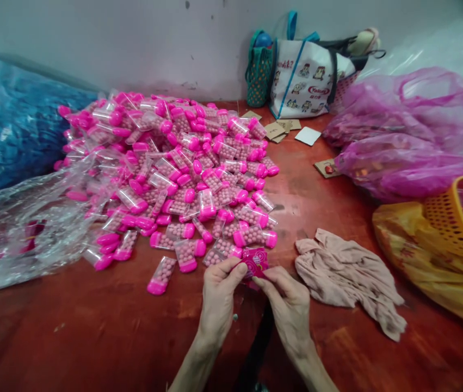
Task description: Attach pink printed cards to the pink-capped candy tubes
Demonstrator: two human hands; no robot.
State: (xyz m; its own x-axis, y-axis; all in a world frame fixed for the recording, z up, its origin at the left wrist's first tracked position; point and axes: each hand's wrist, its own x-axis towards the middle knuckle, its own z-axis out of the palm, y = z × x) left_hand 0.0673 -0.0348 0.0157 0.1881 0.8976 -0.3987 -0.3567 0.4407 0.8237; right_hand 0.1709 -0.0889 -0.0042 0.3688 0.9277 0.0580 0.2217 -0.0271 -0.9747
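Between both hands is a small magenta printed wrapper (255, 260) with swirl patterns. My left hand (220, 288) pinches its left side between thumb and fingers. On its lower right edge, the thumb and fingers of my right hand (288, 296) are closed. Just beyond the hands lies a large heap of clear containers (207, 202) with bright pink caps, filled with pale pink balls. One such container (161, 275) lies apart at the near edge of the heap, left of my left hand. Whether anything is inside the wrapper, I cannot tell.
A crumpled beige cloth (345, 272) lies to the right. Farther right are a yellow basket (443, 218) and pink plastic bags (411, 136). Clear plastic sheeting (19, 234) and a blue bag (14, 125) are at left. A white tote (302, 81) stands against the wall.
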